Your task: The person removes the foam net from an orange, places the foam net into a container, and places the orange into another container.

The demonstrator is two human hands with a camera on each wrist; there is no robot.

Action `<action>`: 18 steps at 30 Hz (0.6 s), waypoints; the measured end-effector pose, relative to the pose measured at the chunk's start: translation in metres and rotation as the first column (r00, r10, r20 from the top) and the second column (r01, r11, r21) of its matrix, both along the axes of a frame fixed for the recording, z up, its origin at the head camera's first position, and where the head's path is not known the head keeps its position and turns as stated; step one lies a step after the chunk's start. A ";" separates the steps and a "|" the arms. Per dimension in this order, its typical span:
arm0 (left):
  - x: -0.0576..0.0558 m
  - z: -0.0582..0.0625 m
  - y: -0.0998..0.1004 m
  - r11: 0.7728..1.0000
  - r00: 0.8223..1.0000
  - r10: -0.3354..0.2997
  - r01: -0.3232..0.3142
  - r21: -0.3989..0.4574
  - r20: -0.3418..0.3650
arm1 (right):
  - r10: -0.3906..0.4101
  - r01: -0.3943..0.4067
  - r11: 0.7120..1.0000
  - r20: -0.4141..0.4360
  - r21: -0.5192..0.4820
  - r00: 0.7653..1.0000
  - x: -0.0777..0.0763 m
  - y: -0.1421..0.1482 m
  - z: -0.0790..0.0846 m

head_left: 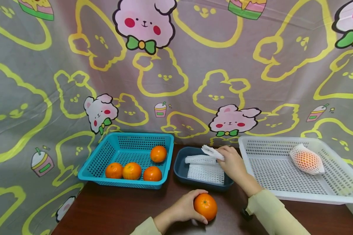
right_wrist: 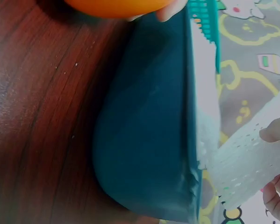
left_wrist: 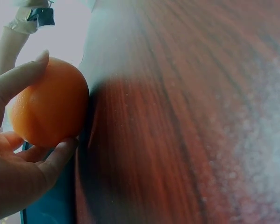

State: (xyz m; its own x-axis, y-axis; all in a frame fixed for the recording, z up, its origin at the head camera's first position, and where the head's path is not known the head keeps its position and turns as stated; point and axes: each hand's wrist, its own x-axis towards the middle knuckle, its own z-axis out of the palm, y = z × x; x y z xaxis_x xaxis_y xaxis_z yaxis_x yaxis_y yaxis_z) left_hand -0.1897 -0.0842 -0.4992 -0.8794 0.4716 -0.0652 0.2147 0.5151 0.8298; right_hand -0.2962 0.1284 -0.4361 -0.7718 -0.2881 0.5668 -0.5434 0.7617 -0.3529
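Observation:
In the head view my left hand (head_left: pixel 182 206) grips an orange (head_left: pixel 205 207) low over the brown table, in front of a dark blue bin (head_left: pixel 180 170). The left wrist view shows thumb and fingers curled round the same orange (left_wrist: pixel 55 102). Above the bin, my right hand (head_left: pixel 231 162) pinches a white foam net sleeve (head_left: pixel 212 152). In the right wrist view that sleeve (right_wrist: pixel 247 156) hangs flat between thumb and fingers, beside the bin's wall (right_wrist: pixel 144 116). More foam net sleeves (head_left: pixel 206 173) lie inside the bin.
A turquoise basket (head_left: pixel 122 183) with several oranges (head_left: pixel 132 171) stands at the left. On the right is a white basket (head_left: pixel 270 176) holding one orange in a foam net (head_left: pixel 306 159). A patterned curtain (head_left: pixel 176 107) hangs behind them.

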 end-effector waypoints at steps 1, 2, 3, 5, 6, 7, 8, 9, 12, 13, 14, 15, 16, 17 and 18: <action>0.000 0.000 0.000 1.000 1.000 0.000 0.000 -0.002 0.004 | -0.006 0.006 1.000 0.004 0.022 1.000 -0.002 -0.002 -0.002; 0.000 0.001 0.001 1.000 1.000 0.000 0.000 -0.005 0.008 | -0.009 0.008 0.999 0.006 0.039 1.000 -0.005 -0.004 -0.003; -0.001 0.001 0.001 1.000 1.000 0.000 0.001 -0.007 0.013 | -0.011 0.011 0.998 0.005 0.060 1.000 -0.007 -0.005 -0.005; -0.001 0.002 0.001 1.000 1.000 -0.003 0.003 -0.010 0.023 | -0.013 0.013 0.995 -0.005 0.096 1.000 -0.012 -0.009 -0.009; -0.001 0.002 0.001 1.000 1.000 -0.005 0.005 -0.011 0.026 | -0.015 0.016 0.993 -0.011 0.113 1.000 -0.014 -0.011 -0.011; -0.001 0.003 0.001 1.000 1.000 -0.008 0.008 -0.010 0.029 | -0.017 0.020 0.991 -0.020 0.130 1.000 -0.015 -0.013 -0.013; -0.002 0.003 0.001 1.000 0.999 -0.011 0.011 -0.011 0.032 | -0.019 0.023 0.989 -0.028 0.147 0.999 -0.016 -0.015 -0.015; -0.002 0.003 0.001 1.000 0.999 -0.013 0.013 -0.011 0.033 | -0.023 0.029 0.985 -0.039 0.168 0.999 -0.017 -0.016 -0.016; -0.002 0.002 0.001 1.000 0.999 -0.015 0.015 -0.010 0.032 | -0.018 0.030 0.974 -0.057 0.224 0.998 -0.019 -0.023 -0.020; -0.002 0.002 0.001 1.000 0.999 -0.014 0.014 -0.011 0.032 | -0.015 0.028 0.970 -0.055 0.242 0.998 -0.018 -0.025 -0.021; -0.002 0.001 0.001 1.000 0.999 -0.013 0.013 -0.012 0.032 | -0.014 0.024 0.966 -0.042 0.256 0.999 -0.018 -0.027 -0.021; -0.001 0.001 0.001 1.000 0.999 -0.012 0.012 -0.014 0.031 | -0.013 0.018 0.964 -0.022 0.265 1.000 -0.018 -0.030 -0.023; -0.001 0.001 0.001 1.000 0.999 -0.011 0.012 -0.016 0.030 | -0.013 0.010 0.964 0.008 0.267 1.000 -0.017 -0.032 -0.023; -0.001 0.001 0.001 1.000 1.000 -0.011 0.012 -0.020 0.028 | -0.015 0.003 0.965 0.043 0.262 0.999 -0.016 -0.034 -0.025; -0.001 0.001 0.002 1.000 1.000 -0.013 0.014 -0.023 0.027 | -0.018 -0.003 0.968 0.082 0.251 0.996 -0.016 -0.036 -0.026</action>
State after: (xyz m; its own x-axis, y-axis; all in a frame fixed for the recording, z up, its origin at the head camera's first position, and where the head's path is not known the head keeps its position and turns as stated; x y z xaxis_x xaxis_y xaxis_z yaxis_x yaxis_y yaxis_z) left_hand -0.1907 -0.0826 -0.4984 -0.8708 0.4814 -0.0997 0.1996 0.5314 0.8233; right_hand -0.3118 0.0922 -0.4620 -0.8160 -0.4066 0.4109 -0.5141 0.8354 -0.1943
